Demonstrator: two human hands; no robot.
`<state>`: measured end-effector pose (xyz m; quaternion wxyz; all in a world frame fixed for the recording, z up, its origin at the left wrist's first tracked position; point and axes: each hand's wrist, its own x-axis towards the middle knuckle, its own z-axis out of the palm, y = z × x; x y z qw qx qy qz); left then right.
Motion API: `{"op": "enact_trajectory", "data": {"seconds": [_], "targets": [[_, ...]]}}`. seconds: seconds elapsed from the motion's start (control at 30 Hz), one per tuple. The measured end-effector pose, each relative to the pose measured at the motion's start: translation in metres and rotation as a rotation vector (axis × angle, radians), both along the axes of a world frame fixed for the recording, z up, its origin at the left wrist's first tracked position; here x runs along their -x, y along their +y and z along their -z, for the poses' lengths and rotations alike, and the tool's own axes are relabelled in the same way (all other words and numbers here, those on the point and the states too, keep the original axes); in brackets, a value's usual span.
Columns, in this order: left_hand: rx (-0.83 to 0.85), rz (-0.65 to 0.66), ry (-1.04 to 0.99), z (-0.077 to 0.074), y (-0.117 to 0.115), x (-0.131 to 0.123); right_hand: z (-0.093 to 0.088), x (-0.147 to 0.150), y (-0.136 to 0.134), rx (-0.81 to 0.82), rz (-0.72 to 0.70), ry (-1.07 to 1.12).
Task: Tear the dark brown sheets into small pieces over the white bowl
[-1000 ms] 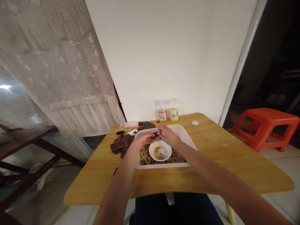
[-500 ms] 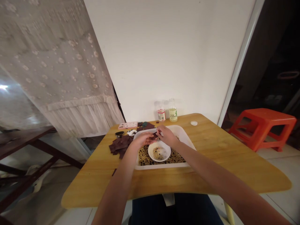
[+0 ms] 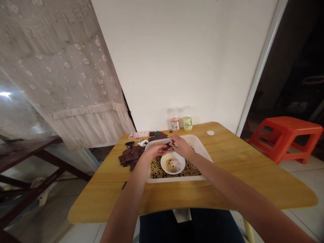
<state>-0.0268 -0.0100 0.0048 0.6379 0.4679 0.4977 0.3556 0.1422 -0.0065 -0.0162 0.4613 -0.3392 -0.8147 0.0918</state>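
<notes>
Well, hardly anything has changed. Our left hand [image 3: 154, 151] and right hand [image 3: 181, 146] stay closed, and both pinch one small dark piece [image 3: 167, 146] between them, right above the white tray [image 3: 177, 179] on the desk [image 3: 227, 189].

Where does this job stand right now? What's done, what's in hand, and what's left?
Done, it seems: the white bowl holds a small helping of beans, and dark flat pieces lie heaped left of the white tray. In hand: the left hand and right hand hold a dark piece above the tray. Left: plenty of mixed pale and dark beans still fill the tray around the bowl.
</notes>
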Motion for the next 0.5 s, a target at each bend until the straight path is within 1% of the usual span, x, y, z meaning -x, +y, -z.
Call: {"op": "enact_trajectory", "data": {"seconds": [0.2, 0.5], "targets": [[0.018, -0.014, -0.006, -0.0006, 0.0, -0.0006, -0.001, -0.0001, -0.0011, -0.005, -0.01, 0.003], [0.017, 0.021, 0.029, -0.0019, -0.0013, 0.0005, -0.0027, -0.0003, -0.0026, 0.006, 0.0, -0.007]]}}
